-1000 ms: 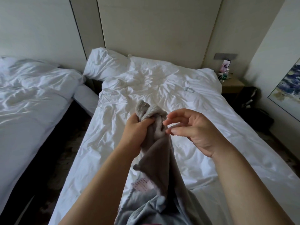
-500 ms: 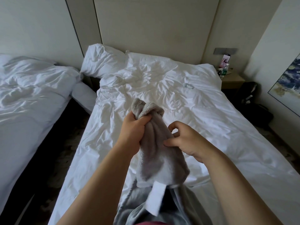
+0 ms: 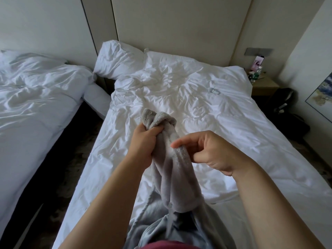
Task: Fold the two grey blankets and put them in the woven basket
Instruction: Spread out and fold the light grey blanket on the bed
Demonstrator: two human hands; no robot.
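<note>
A grey fleece blanket (image 3: 172, 178) hangs in front of me above the white bed (image 3: 224, 123). My left hand (image 3: 142, 146) grips its bunched top, which sticks out above my fist. Just to the right and slightly lower, my right hand (image 3: 208, 153) has curled fingers and pinches an edge of the same blanket. More grey fabric (image 3: 152, 230) lies heaped at the bed's near end below the hanging part; I cannot tell whether it is a second blanket. No woven basket is in view.
A second white bed (image 3: 36, 105) stands at the left, across a dark strip of floor (image 3: 59, 168). At the back right is a wooden nightstand (image 3: 264, 87) with bottles, and below it a black bag (image 3: 289, 112). A small object (image 3: 213, 90) lies on the duvet.
My right hand closed onto the blanket's edge, then shifted right and slightly up with it. My left hand kept its grip on the bunched top. The white tag is no longer visible.
</note>
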